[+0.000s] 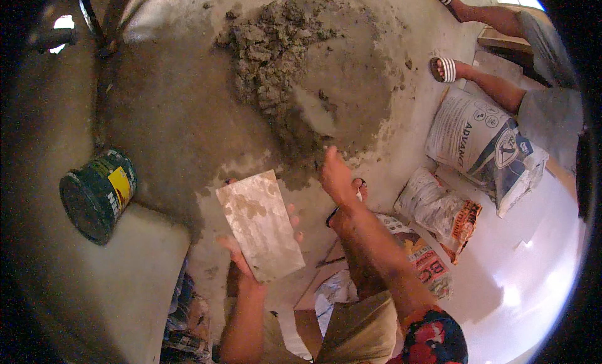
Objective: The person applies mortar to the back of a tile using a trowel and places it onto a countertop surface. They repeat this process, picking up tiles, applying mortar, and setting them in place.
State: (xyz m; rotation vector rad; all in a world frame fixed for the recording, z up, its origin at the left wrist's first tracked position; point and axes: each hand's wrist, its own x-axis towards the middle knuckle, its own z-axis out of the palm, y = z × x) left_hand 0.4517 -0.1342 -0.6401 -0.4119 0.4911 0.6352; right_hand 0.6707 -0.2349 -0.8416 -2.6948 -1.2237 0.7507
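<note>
My left hand [237, 256] holds a pale rectangular tile [268, 235] from below, thumb on its left edge and fingertips on its right. Smears of wet mortar mark the tile's upper face. To the right and a little farther off, my right hand [337, 181] is closed round the handle of a trowel [317, 115]. The trowel's blade lies against the near right side of a heap of wet grey mortar [263, 59] on the floor. Most of its handle is hidden by my fist.
A dark green bucket [94, 198] stands at the left. Along the right lie a large white-and-blue bag [473, 135], a smaller crumpled bag [429, 204] and another printed bag [433, 263]. Another person's leg [492, 88], in a striped sandal, reaches in at the upper right.
</note>
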